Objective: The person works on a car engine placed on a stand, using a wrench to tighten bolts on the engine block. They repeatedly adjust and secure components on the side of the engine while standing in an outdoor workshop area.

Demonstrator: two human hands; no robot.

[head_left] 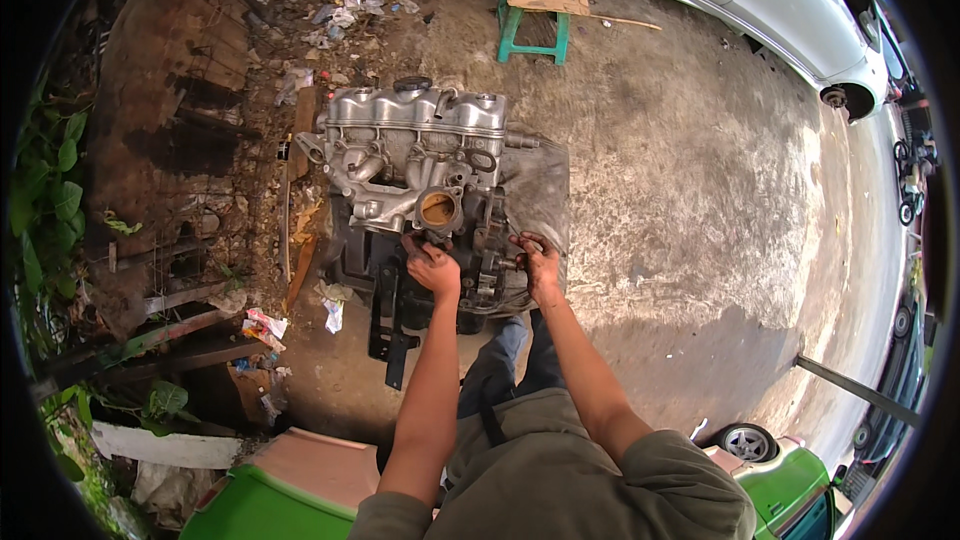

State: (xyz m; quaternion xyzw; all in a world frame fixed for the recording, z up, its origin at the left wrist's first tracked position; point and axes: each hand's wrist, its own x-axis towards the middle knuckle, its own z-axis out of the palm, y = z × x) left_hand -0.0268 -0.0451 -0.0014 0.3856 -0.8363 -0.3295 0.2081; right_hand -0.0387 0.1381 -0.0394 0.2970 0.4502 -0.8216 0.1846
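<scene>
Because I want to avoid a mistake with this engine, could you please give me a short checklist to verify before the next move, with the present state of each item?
1. Left hand at the engine, just below the round opening in the picture: ok.
2. Right hand at the engine's right side: ok.
3. Firm grip with either hand: cannot tell; the contact points are partly hidden.
4. Round opening covered: not ok; it is uncovered.
5. Hand protection: not ok; both hands are without gloves.
6. Stable support under the engine: cannot tell; its underside is hidden.
</scene>
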